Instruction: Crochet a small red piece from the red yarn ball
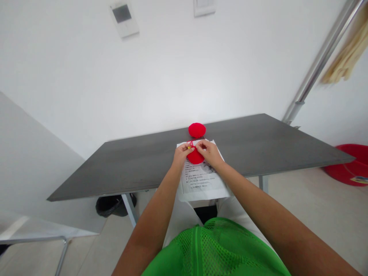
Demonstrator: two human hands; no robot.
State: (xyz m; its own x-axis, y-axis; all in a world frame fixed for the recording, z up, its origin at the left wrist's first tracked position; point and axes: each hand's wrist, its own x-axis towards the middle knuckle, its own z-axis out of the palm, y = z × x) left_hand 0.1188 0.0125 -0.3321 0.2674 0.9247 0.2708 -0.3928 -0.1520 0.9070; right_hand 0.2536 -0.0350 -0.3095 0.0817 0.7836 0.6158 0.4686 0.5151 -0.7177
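Over a printed paper sheet, my left hand and my right hand pinch a flat, rounded red piece at its upper edge; it looks like knitted or crocheted yarn. A thin red strand loops above the fingertips. Something small and yellow shows at my left fingertips, too small to name. Behind my hands lies a red ball, apparently of yarn, near the table's back edge.
The dark grey table stands against a white wall. A bin with a black bag is under its left side. To the right, a red basin sits on the floor beyond a metal pole.
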